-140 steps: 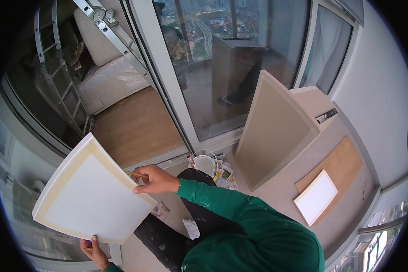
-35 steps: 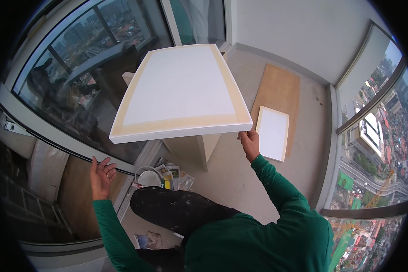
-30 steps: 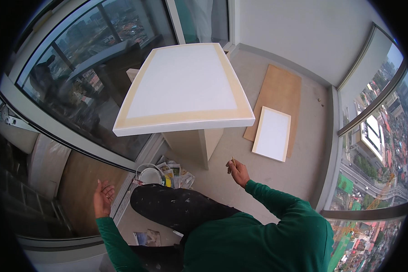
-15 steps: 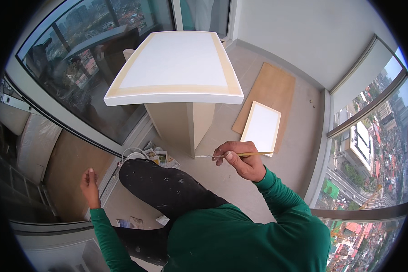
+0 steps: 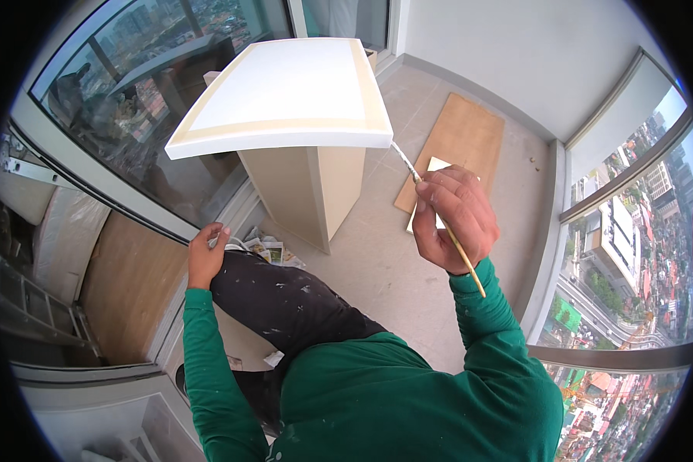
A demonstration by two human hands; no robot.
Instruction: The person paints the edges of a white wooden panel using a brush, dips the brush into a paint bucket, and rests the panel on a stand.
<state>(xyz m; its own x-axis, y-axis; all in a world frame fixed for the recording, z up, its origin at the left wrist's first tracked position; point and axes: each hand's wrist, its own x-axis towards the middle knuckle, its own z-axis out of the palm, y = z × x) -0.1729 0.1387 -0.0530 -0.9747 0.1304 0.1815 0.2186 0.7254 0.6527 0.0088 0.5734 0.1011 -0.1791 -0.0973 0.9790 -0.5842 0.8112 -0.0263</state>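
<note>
A slim paintbrush [image 5: 460,246] with a yellowish wooden handle and white-smeared front end is pinched in my right hand [image 5: 460,215]. Its tip meets or nearly meets the front right corner of a white panel [image 5: 285,85] edged with a cream tape-like border [image 5: 285,132]; exact contact is hard to make out. The panel lies flat on top of a beige box-like stand [image 5: 285,192]. My left hand [image 5: 205,258] hovers by my knee, fingers loosely bent, with a gap at the thumb and nothing visible in it. Beside it, a white container [image 5: 237,244] is mostly hidden behind the knee.
Brown board [image 5: 470,138] lies on the tiled floor, with a smaller white panel [image 5: 437,164] on it, partly behind my right hand. Printed papers [image 5: 273,250] lie near the stand's foot. Glass sliding doors [image 5: 162,100] stand left; tall windows [image 5: 624,231] stand right.
My right hand has raised the brush and turned its tip from pointing left to the panel's corner. My left hand has moved right, toward the knee. The view has shifted slightly.
</note>
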